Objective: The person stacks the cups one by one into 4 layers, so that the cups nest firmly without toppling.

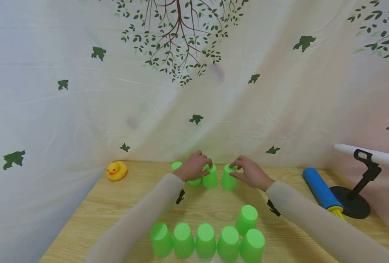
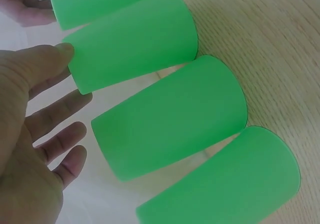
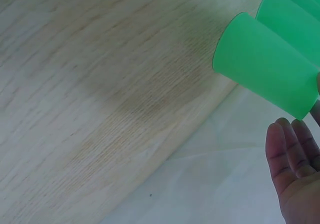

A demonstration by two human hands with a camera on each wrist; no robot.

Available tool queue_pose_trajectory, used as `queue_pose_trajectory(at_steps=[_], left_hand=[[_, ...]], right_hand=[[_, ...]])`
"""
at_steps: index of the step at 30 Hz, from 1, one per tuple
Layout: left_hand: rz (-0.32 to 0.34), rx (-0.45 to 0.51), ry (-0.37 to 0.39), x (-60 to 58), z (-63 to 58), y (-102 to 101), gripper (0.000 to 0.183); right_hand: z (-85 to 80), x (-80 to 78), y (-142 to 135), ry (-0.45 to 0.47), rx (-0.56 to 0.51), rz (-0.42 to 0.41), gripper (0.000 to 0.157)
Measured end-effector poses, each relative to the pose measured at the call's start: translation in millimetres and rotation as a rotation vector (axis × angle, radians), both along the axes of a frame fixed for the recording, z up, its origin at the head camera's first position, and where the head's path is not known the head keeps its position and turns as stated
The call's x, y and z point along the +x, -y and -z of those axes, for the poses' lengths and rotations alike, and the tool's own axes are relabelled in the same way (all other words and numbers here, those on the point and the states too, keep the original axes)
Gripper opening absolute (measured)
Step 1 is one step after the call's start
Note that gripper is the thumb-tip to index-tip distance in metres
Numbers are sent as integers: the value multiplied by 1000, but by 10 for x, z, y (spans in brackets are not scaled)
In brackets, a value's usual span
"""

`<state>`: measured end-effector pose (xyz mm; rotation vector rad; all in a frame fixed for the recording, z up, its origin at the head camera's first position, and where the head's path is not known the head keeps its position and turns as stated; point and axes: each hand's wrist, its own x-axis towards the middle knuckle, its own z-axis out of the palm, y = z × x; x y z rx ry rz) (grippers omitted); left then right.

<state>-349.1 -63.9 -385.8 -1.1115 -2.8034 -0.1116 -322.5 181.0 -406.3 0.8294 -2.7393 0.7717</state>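
Observation:
At the back of the table, my left hand (image 1: 194, 168) pinches an upside-down green cup (image 1: 210, 179) by its raised base, thumb on the near side. Its other fingers spread loosely behind, as the left wrist view shows. To the right, my right hand (image 1: 251, 174) pinches another upturned green cup (image 1: 228, 179) the same way, thumb and forefinger at its top. A narrow gap separates these two cups in the head view. More green cups (image 2: 172, 116) stand in line left of the left hand's cup, partly hidden behind that hand in the head view.
Nearer me stands a row of several upturned green cups (image 1: 205, 241), with one more cup (image 1: 247, 220) behind its right end. A yellow rubber duck (image 1: 117, 171) sits back left. At right are a blue cylinder (image 1: 322, 188) and a black-based stand (image 1: 350, 202). A printed curtain (image 1: 161, 120) hangs behind.

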Motion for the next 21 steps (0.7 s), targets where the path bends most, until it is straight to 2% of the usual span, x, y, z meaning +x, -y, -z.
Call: queue_pose_trajectory(at_steps=[7, 21], left_hand=[[-16, 22, -2, -53, 16, 12, 14], [-8, 18, -32, -60, 41, 34, 14]], right_hand=[[0, -119, 68, 5, 6, 19, 24], [-10, -118, 172, 33, 22, 82, 25]])
